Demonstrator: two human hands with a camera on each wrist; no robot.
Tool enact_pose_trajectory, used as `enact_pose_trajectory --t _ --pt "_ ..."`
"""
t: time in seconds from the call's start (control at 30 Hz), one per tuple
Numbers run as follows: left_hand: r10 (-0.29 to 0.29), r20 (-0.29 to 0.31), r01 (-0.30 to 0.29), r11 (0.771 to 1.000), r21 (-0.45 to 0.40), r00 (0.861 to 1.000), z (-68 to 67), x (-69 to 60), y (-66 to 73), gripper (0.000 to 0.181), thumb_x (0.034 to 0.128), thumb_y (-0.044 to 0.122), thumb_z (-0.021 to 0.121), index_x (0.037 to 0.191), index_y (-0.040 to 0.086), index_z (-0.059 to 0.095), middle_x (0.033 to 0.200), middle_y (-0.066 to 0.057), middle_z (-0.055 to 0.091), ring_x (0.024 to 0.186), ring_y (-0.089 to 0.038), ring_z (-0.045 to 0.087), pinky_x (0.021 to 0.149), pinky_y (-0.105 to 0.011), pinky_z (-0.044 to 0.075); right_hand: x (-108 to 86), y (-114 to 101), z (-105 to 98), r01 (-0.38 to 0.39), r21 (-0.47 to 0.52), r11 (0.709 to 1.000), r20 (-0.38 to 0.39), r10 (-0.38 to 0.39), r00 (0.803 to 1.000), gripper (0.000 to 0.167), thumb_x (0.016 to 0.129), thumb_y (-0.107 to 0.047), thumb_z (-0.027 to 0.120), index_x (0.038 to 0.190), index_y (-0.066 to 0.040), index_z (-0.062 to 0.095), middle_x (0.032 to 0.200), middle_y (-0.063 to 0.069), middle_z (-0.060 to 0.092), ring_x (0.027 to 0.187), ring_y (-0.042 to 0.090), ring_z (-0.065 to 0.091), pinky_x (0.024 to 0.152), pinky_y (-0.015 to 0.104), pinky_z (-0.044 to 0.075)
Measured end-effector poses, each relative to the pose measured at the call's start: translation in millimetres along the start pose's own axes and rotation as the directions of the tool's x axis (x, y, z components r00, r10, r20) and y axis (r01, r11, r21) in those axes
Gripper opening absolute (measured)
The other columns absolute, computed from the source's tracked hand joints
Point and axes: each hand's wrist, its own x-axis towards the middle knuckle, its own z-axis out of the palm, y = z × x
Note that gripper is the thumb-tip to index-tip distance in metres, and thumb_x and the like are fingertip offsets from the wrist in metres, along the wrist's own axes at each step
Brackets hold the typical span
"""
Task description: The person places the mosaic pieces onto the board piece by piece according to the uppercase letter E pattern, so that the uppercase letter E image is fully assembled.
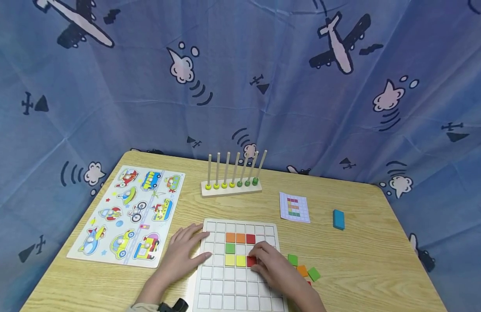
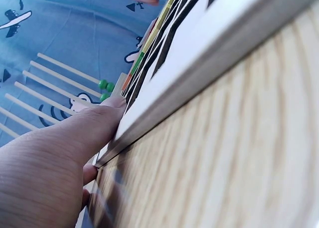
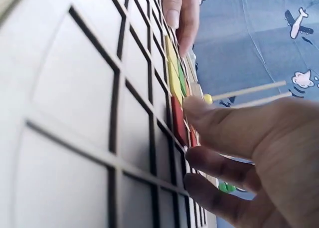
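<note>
A white grid board lies on the table, holding orange tiles, red, green and yellow ones. The left hand rests at the board's left edge, fingers spread; in the left wrist view its thumb touches the rim. The right hand is over the board, its thumb and a finger at opposite edges of a red tile beside the yellow ones. From the right wrist, the hand partly covers that red tile, which lies flat in its cell.
Loose green, orange and red tiles lie right of the board. Behind are a pattern card and a peg stand with beads. A blue block lies at the right, a picture puzzle at the left.
</note>
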Motion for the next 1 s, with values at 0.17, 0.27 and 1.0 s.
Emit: enact_pose_trajectory --t 0.17,0.27,1.0 --pt "-0.005 0.011 0.005 1.0 0.003 1.0 0.5 -0.4 -0.6 0.056 0.0845 0.051 0.066 0.133 0.025 0.057 0.148 -0.002 0.043 0.14 -0.026 0.032 0.117 -0.05 0.013 -10.5 9 -14 -0.095 -0.024 0.995 -0.078 0.093 0.993 0.018 0.088 -0.01 0.068 0.105 -0.016 0.064 0.107 -0.009 0.056 0.095 0.006 0.056 0.085 0.028 0.053" --pt "-0.002 0.01 0.002 1.0 0.007 1.0 1.5 -0.6 -1.1 0.056 0.0847 0.052 0.065 0.133 0.025 0.057 0.148 -0.001 0.043 0.14 -0.026 0.032 0.117 -0.05 0.013 -21.9 21 -24 -0.137 -0.085 0.987 -0.138 0.124 0.983 0.021 0.084 -0.006 0.072 0.102 -0.015 0.065 0.102 -0.008 0.059 0.095 0.007 0.058 0.083 0.027 0.054" --pt "0.005 -0.001 -0.005 1.0 0.012 1.0 1.9 -0.4 -2.6 0.055 0.0848 0.053 0.065 0.132 0.026 0.057 0.148 0.0 0.043 0.14 -0.025 0.032 0.117 -0.049 0.013 -47.2 55 -33 -0.375 -0.108 0.921 -0.076 0.369 0.927 0.019 0.084 -0.013 0.073 0.101 -0.014 0.066 0.096 -0.008 0.059 0.091 0.009 0.057 0.083 0.032 0.053"
